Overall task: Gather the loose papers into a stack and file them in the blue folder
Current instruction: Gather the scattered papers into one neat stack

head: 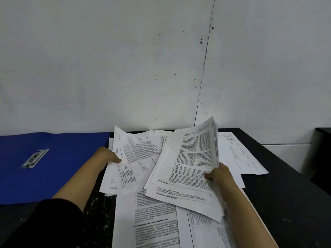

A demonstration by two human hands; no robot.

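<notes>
**Head view.** A dark table (286,194) was seen set against a pale wall (125,59), with printed papers spread across its middle.

The left hand (109,156) was closed on the left sheaf (136,154) at its left edge. The thumb was laid on the top page, and the other fingers were hidden beneath. The forearm behind it was covered from the elbow back by a black sleeve (44,221).

The right hand (220,173) was clamped on the right sheaf (193,158) at its right edge, with the thumb pressed on the top page. This thicker sheaf was held tilted — its far edge was raised clear of the table and its pages were fanned slightly apart. The two sheaves were overlapped, the right one laid across the near right part of the left one.

Beneath both, loose sheets (155,221) were seen lying flat on the table, reaching the near edge of the view. One further sheet (240,154) was seen flat on the table to the right, beyond the right hand.

The blue folder (71,167) was seen flat on the table at the left, its right edge just beside the left sheaf. A metal clip (35,158) was seen on its upper face, well apart from the papers.
</notes>
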